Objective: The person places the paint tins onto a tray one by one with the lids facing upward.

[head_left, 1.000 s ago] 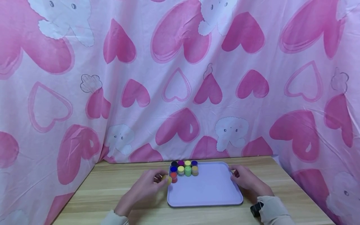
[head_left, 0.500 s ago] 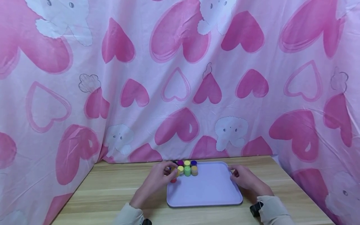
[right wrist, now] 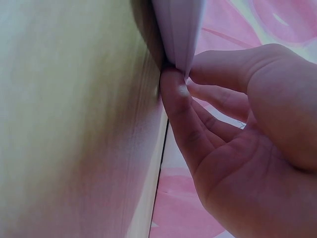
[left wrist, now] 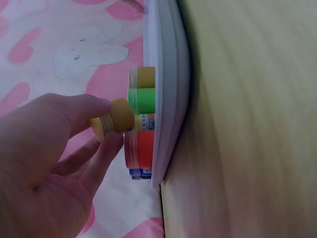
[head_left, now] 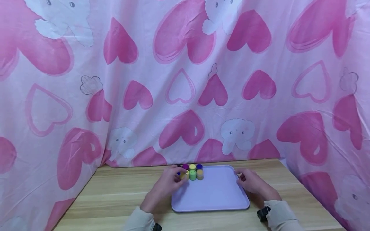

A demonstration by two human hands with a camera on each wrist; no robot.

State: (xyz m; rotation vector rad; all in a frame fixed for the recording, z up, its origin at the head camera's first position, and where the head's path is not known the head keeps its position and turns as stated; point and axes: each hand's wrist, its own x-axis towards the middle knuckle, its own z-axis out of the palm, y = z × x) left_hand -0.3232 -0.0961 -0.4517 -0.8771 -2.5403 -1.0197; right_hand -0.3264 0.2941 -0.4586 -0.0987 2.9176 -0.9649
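The left hand [left wrist: 54, 163] pinches a small yellow-capped paint pot [left wrist: 113, 119] between thumb and fingertips, above the cluster of small coloured paint pots [head_left: 192, 172] at the 11 o'clock corner of the lilac plastic tray [head_left: 214, 195]. The right hand [head_left: 251, 183] grips the tray's 3 o'clock rim, thumb and fingers clamped on it, on the wooden table [head_left: 115, 195].

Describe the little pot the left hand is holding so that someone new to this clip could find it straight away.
On the wooden table lies a lilac tray with small paint pots clustered at its far left corner. The left hand pinches a yellow pot just above that cluster; it alone is lifted in fingers, while the red pot and green pot stand on the tray.
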